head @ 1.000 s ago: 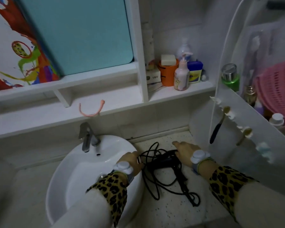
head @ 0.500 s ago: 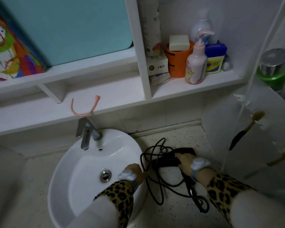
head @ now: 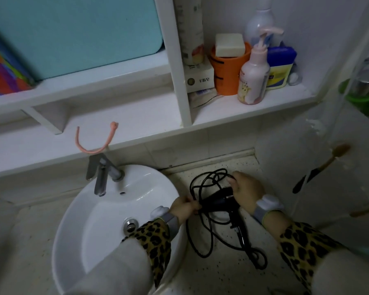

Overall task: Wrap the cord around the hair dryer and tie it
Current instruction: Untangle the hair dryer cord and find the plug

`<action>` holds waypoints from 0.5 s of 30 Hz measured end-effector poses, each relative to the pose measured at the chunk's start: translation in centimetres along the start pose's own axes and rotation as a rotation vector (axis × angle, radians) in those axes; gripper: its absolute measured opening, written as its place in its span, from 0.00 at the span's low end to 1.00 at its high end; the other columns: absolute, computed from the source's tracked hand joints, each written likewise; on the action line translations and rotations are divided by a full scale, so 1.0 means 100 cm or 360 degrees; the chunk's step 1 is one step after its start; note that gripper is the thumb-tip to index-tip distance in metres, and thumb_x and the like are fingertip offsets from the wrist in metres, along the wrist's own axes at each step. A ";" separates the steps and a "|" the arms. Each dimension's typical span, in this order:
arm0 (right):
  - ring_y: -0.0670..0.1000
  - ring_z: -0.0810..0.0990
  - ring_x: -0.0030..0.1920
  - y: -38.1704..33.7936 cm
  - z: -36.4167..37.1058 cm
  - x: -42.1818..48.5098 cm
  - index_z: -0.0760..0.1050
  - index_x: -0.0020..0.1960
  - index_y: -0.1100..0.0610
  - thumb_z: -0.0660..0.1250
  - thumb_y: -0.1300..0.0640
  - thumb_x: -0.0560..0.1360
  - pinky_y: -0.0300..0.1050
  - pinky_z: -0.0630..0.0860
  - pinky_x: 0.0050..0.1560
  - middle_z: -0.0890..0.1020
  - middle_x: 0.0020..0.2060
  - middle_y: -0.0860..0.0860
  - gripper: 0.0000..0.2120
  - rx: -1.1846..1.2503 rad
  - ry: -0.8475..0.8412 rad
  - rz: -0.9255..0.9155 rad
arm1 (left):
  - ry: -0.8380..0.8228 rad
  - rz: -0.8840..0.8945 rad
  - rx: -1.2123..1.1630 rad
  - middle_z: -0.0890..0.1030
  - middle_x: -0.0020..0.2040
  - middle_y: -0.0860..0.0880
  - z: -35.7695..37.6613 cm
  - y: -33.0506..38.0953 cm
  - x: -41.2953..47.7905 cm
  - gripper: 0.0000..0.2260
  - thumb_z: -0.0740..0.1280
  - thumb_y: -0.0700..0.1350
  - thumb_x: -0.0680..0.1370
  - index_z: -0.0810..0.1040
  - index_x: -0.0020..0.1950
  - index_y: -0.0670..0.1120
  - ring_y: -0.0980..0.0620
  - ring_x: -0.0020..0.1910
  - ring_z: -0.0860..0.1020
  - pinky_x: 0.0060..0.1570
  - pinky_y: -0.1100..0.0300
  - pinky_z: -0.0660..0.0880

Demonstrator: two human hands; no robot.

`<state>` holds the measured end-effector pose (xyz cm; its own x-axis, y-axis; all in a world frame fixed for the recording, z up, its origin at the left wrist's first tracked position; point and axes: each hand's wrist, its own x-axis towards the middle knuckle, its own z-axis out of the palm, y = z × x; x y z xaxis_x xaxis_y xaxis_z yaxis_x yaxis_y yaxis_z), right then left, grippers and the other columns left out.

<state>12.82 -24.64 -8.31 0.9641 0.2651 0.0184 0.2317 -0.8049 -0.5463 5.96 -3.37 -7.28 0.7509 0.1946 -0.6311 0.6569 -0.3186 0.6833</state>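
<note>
Speckled counter (head: 222, 271): R hand (head: 246, 193) grips hair dryer (head: 218, 201), L hand (head: 184, 208) pinches cord (head: 202, 237).

The hair dryer (head: 218, 202) is black and lies on the speckled worktop (head: 222, 271), just beside the white sink (head: 115, 209). Its barrel points to the left and its handle goes down toward the viewer. The cord (head: 202, 226) is black and thin. It is not yet wrapped: it lies in loose loops behind, around and in front of the dryer.
</note>
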 end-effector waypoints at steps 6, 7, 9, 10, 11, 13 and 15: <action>0.56 0.78 0.41 -0.023 -0.031 0.002 0.76 0.51 0.55 0.56 0.50 0.80 0.49 0.77 0.41 0.82 0.42 0.54 0.13 0.0151 0.0302 -0.0096 | -0.0022 0.0019 -0.0519 0.80 0.27 0.45 -0.001 0.017 -0.008 0.07 0.64 0.36 0.79 0.71 0.41 0.42 0.48 0.28 0.77 0.34 0.57 0.74; 0.56 0.78 0.41 -0.026 -0.034 0.002 0.76 0.50 0.55 0.56 0.51 0.80 0.49 0.76 0.40 0.82 0.42 0.54 0.12 0.0157 0.0329 -0.0113 | 0.0001 0.0032 -0.0468 0.80 0.27 0.45 -0.004 0.017 -0.009 0.05 0.64 0.36 0.79 0.71 0.43 0.41 0.47 0.28 0.77 0.34 0.56 0.76; 0.56 0.78 0.41 -0.029 -0.039 0.002 0.77 0.49 0.55 0.57 0.51 0.80 0.48 0.77 0.40 0.82 0.42 0.53 0.12 0.0168 0.0376 -0.0156 | 0.0054 0.0050 -0.0245 0.82 0.29 0.44 -0.007 0.014 -0.010 0.03 0.65 0.37 0.78 0.71 0.46 0.41 0.47 0.30 0.79 0.39 0.52 0.80; 0.55 0.79 0.42 -0.032 -0.041 0.001 0.77 0.49 0.55 0.57 0.51 0.80 0.47 0.77 0.41 0.82 0.42 0.53 0.12 0.0161 0.0395 -0.0192 | 0.0084 0.0082 -0.0059 0.83 0.32 0.44 -0.010 0.013 -0.013 0.02 0.65 0.39 0.77 0.73 0.45 0.42 0.47 0.32 0.79 0.43 0.49 0.81; 0.55 0.79 0.43 -0.037 -0.045 0.000 0.77 0.50 0.55 0.57 0.51 0.80 0.46 0.76 0.41 0.82 0.43 0.53 0.12 0.0152 0.0406 -0.0234 | 0.0107 0.0104 0.0153 0.83 0.36 0.44 -0.013 0.013 -0.016 0.02 0.65 0.40 0.77 0.75 0.45 0.43 0.48 0.35 0.80 0.46 0.48 0.81; 0.54 0.79 0.44 -0.045 -0.050 -0.003 0.77 0.50 0.54 0.56 0.50 0.79 0.45 0.75 0.42 0.82 0.43 0.52 0.13 0.0122 0.0402 -0.0320 | 0.0144 0.0086 0.0607 0.82 0.54 0.43 -0.016 0.015 -0.020 0.11 0.66 0.45 0.78 0.75 0.58 0.44 0.45 0.50 0.81 0.56 0.50 0.78; 0.56 0.79 0.44 -0.054 -0.055 -0.002 0.78 0.50 0.56 0.57 0.51 0.79 0.47 0.77 0.43 0.83 0.43 0.53 0.13 0.0064 0.0389 -0.0396 | 0.0240 0.0079 0.0866 0.72 0.68 0.41 -0.020 0.020 -0.019 0.26 0.65 0.49 0.79 0.61 0.74 0.41 0.42 0.65 0.74 0.64 0.54 0.71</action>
<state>12.05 -23.23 -0.78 0.8824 0.3116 0.3525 0.4629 -0.7086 -0.5326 5.98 -2.54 -4.05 0.8075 0.2850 -0.5164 0.5209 -0.7552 0.3978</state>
